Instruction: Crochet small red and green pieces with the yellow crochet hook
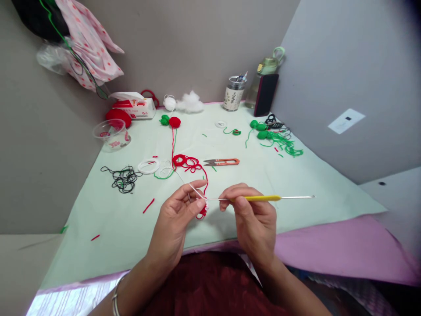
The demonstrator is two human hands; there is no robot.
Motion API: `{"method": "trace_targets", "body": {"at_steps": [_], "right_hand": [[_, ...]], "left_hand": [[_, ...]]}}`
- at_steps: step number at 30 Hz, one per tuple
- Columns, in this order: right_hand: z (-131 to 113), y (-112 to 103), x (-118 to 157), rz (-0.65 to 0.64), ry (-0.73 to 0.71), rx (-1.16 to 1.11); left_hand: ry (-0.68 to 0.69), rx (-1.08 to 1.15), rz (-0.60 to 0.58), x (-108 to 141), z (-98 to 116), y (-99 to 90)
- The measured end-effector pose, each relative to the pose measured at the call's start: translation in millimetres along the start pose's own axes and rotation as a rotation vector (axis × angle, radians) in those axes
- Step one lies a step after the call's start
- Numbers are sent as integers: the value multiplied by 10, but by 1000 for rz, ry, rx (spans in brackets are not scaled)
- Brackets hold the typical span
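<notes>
My left hand (pixel 180 210) pinches a small red and white crochet piece (pixel 202 211) between thumb and fingers, with white yarn (pixel 194 189) running up over the fingers. In my right hand (pixel 251 210) is a crochet hook with a yellow handle (pixel 263 198), gripped like a pen. Its thin left tip reaches the crochet piece; the other metal end points right. Red yarn (pixel 206 182) trails from the piece to a loose red tangle (pixel 190 163). Orange-handled thread snips (pixel 223 162) lie just beyond my hands.
Black yarn (pixel 123 179) and a white yarn coil (pixel 148 166) lie left. Behind are a red yarn ball (pixel 175 122), white stuffing (pixel 190 103), a tissue box (pixel 140 107) and clear tubs (pixel 112 136). At right are green yarn pieces (pixel 283 142), a pen cup (pixel 234 94), a phone (pixel 266 95) and a bottle (pixel 268 66).
</notes>
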State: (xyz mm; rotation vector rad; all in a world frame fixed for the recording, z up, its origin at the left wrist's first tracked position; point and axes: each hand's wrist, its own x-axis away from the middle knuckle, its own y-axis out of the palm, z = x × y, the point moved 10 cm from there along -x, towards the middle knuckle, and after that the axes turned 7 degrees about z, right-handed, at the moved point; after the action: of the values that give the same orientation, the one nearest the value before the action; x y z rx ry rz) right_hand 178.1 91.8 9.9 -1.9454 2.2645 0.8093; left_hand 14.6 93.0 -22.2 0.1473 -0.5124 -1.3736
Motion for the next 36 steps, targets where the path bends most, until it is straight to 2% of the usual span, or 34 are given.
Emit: {"method": "trace_targets", "body": {"at_steps": [7,11,18,23,26,36], "right_hand": [[11,-39,-36,79,145,-111],[-3,4,-16,66,84,-90],[-35,57,41,63,-122,147],[-19,111,3,-7,-80,154],[-11,155,-18,-47,-38,140],[51,77,-36,20,11,130]], "left_hand": [[84,-41,-64,40,82,29],[76,-31,-94,42,27,84],[-11,23,-55,30,-133,73],[8,1,-21,27,-107,32],[6,-15,-38,14,-92,31],[23,-50,-137,13,-18,66]]}}
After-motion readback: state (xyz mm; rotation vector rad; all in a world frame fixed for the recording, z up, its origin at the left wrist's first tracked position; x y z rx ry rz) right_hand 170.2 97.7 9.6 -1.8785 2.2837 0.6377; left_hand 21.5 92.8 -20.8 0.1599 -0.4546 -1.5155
